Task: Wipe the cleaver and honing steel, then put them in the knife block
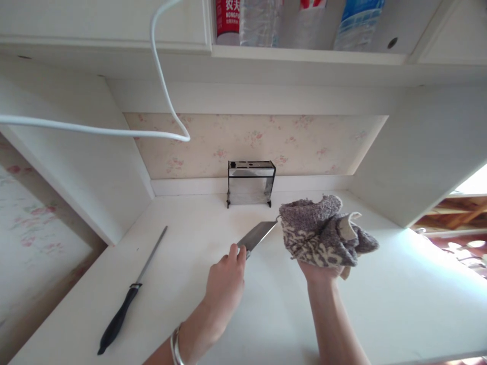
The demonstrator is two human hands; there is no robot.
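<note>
Nearest is the left hand (227, 279), with a bracelet (175, 345) on its wrist. Its grip is wrapped snug round the handle of the knife (257, 234), with no gap to see. That is a good hold, as the fingers look to sit at the handle end. One fingertip seems close to the blade, so it is best to slide it back a little.

The right hand (321, 272) is under the cloth (315, 230) and bears it up. Most of its fingers are hidden, so I cannot tell how far that grip is bent. The cloth is bunched up and thick, and that should help. A thick fold is best left between the skin and the blade, with no thin spot.

The knife is in front of the person, between the left hand and the cloth. Its tip points at the cloth's near side, right next to it; I cannot tell if they touch. Go slow here, and mind the tip, as it could catch in the fluffy loops.

The rod (128, 301) lies on the left of the counter (190, 228), black handle toward the person. It is well apart from both hands, so it should not get bumped.

Farther back, the stand (251, 173) is upright near the wall (304, 144).
</note>
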